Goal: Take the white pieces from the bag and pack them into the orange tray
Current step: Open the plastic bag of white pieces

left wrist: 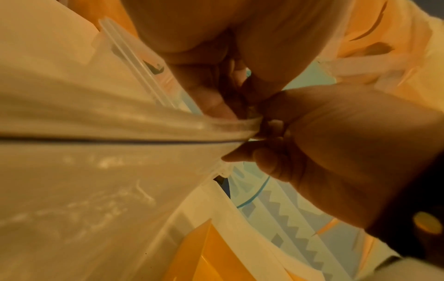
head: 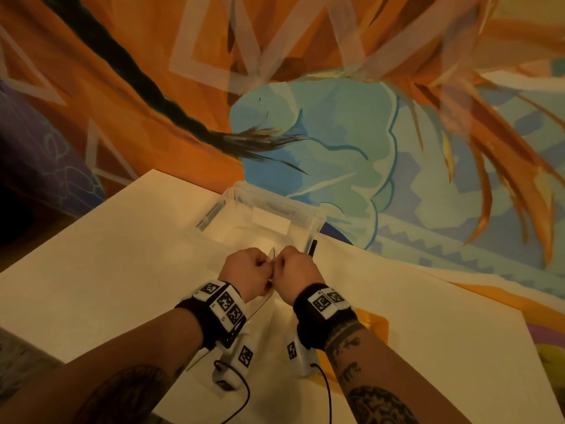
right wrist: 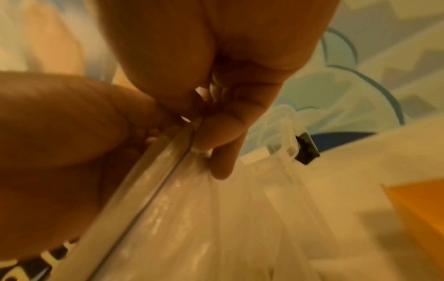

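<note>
Both hands meet over the white table and pinch the top edge of a clear zip bag. My left hand holds one side of the zip strip, my right hand the other side. The bag hangs down between my wrists. In the left wrist view the left hand's fingers and the right hand pinch the bag at the same spot. What lies inside the bag is blurred. The orange tray lies under my right forearm.
A clear plastic box with a black clip stands just behind the hands, near the table's far edge. A painted wall rises beyond it. The orange tray sits right of the bag.
</note>
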`<state>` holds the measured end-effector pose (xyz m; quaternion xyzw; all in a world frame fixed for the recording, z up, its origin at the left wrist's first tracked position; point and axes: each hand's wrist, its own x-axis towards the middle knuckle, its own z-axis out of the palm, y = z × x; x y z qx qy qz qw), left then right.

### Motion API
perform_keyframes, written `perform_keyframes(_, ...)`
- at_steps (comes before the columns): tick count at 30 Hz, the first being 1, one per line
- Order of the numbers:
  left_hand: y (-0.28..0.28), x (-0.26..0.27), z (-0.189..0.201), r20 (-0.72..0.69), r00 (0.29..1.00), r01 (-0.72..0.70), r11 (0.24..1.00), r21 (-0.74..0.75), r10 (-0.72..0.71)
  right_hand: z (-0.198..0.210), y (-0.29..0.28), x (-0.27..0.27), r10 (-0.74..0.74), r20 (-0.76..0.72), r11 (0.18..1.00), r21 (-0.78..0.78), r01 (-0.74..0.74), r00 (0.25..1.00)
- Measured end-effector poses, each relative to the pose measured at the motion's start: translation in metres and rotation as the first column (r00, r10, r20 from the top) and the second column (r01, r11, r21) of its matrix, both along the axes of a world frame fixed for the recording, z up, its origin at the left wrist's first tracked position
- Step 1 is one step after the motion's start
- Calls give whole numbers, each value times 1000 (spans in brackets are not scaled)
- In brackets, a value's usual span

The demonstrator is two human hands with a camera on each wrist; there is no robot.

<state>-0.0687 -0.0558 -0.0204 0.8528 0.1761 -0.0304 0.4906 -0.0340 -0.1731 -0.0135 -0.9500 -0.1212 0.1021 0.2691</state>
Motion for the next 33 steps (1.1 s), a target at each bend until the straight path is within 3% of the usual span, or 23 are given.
perform_keyframes(5, 0, 3, -6, -12, 999, -29, 1000, -8, 29, -6, -9, 1, -114, -210, 963, 218, 160, 971)
perform_keyframes(7, 1, 4, -9, -37, 999, -12, 999, -32, 11, -5, -13, 2, -83, -220, 965, 224, 133, 972)
perform_keyframes(12, -2, 4, -10, -46, 998, -57, 973, -223, 48, 0, -23, -2, -45, -390, 943, 288, 168, 920)
perform_keyframes(19, -2, 0, -14, -64, 997, -60, 942, -330, 41, -3, -25, -4, -98, -537, 770, 492, 406, 838)
perform_keyframes(24, 8, -7, -16, -78, 997, -44, 961, -272, 24, -5, -25, -4, -76, -537, 761, 513, 397, 840)
perform_keyframes(28, 18, -8, -13, -71, 991, -125, 952, -279, 109, -11, -29, -2, -198, -488, 738, 497, 457, 850)
perform_keyframes(33, 13, -12, -7, -59, 992, -123, 940, -318, 110, -6, -23, -18, -100, -572, 826, 409, 388, 814)
